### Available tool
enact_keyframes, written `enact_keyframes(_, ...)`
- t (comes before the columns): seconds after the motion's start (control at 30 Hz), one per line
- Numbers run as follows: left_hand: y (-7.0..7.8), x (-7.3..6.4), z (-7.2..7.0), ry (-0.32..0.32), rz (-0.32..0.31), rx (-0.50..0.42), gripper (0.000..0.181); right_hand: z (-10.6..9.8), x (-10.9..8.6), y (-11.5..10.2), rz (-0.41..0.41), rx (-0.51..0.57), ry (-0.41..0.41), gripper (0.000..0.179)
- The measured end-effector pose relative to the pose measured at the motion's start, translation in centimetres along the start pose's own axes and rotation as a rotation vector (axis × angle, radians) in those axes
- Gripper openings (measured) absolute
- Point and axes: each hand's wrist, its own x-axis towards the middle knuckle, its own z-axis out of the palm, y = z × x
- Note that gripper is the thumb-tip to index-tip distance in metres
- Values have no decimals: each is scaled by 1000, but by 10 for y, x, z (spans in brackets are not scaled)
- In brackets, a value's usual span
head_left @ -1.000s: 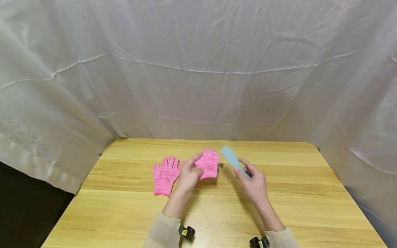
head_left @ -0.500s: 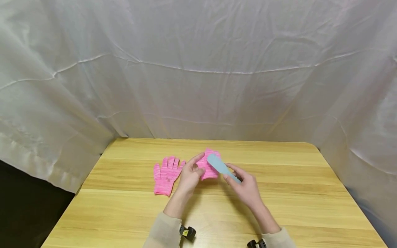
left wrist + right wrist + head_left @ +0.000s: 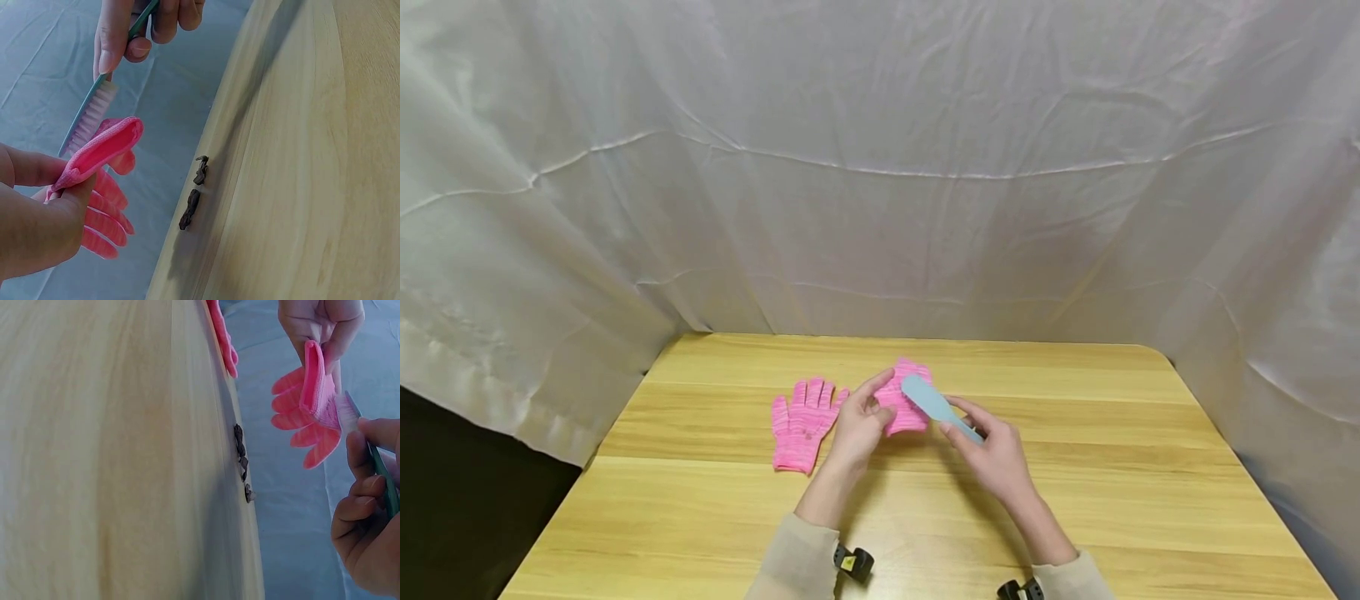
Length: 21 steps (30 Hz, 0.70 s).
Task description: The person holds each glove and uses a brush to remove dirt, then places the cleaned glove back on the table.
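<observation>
My left hand (image 3: 856, 429) pinches a pink knit glove (image 3: 907, 419) at its cuff edge, raised above the table. In the left wrist view the glove's cuff opening (image 3: 111, 149) faces the camera and its fingers hang down. My right hand (image 3: 998, 462) grips the handle of a light blue brush (image 3: 931, 400) with pale bristles (image 3: 92, 115). The brush head lies over the glove's side, bristles against the fabric in the right wrist view. Flat on the table, left of my left hand, is a second pink glove (image 3: 801, 432) with a small dark spot on its palm.
Dark, shrivelled brown pieces (image 3: 189, 209) lie on the wooden table (image 3: 700, 517) beyond the held glove, hidden in the head view. A pale grey curtain (image 3: 880, 225) hangs around the table's back and sides. Each wrist wears a small black camera (image 3: 854, 564).
My right hand has moved left, bringing the brush from beside the held glove onto it. Over the last half second both hands have stayed nearly still.
</observation>
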Motion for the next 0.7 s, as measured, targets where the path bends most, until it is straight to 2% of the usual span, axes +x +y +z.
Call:
enact_keyframes(0.43, 1, 0, 1, -3, 3, -2, 61, 0, 0, -1, 26, 0, 35, 37)
enact_keyframes(0.7, 0, 0, 1, -2, 5, -8, 61, -1, -1, -3, 24, 89, 55, 37)
